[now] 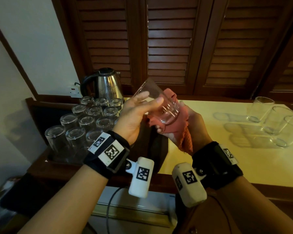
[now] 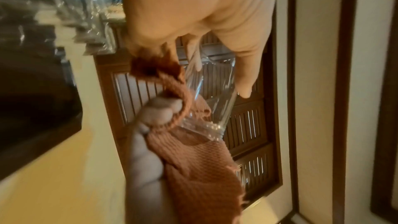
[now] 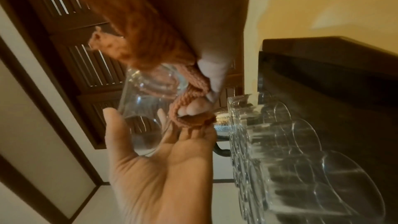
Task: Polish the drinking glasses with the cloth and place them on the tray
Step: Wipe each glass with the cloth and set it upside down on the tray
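on the left, a dark tray [image 1: 41, 105] carries about a dozen upturned glasses [image 1: 85, 123], apparently finished. the left hand [image 1: 135, 114] props the tilted glass [image 1: 159, 105] with nearly straight fingers; the right hand [image 1: 197, 125] grasps the pink cloth [image 1: 174, 125] around its base. three glasses [image 1: 274, 119] wait rightward on the counter.

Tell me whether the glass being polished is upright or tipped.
Tipped. The glass leans with its rim up toward the kettle and its base low in the pink cloth, between the left hand and right hand.
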`<move>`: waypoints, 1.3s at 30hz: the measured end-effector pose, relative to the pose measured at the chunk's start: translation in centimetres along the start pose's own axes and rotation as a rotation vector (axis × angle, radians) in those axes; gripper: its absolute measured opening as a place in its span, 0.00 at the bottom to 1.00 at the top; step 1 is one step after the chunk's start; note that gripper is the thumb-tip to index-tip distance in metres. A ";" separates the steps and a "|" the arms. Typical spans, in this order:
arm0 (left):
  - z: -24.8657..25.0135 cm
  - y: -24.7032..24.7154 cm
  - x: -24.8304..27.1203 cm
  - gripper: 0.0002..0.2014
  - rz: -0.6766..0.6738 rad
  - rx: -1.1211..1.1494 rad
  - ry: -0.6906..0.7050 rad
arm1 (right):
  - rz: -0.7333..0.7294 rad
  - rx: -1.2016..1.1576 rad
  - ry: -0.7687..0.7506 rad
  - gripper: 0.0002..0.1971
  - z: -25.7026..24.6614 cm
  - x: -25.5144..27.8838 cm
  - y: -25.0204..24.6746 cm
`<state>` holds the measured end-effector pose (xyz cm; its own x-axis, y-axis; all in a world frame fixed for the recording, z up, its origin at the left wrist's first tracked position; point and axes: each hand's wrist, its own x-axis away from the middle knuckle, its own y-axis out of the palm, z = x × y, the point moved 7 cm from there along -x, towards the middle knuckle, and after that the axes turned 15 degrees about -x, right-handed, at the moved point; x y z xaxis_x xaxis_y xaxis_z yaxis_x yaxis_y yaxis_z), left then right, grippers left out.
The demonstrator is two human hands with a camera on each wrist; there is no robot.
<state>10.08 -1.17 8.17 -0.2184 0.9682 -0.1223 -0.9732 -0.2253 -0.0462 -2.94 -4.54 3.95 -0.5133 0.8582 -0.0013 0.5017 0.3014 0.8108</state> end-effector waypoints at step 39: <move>0.7 -1.3 -0.6 0.42 0.301 -0.560 0.299 | 0.062 0.011 -0.062 0.17 1.3 -0.9 0.5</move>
<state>11.43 -1.43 8.96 -0.3653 0.8013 -0.4739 -0.6721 -0.5792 -0.4613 -1.34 -4.59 3.58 -0.4375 0.8992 0.0122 0.5390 0.2513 0.8039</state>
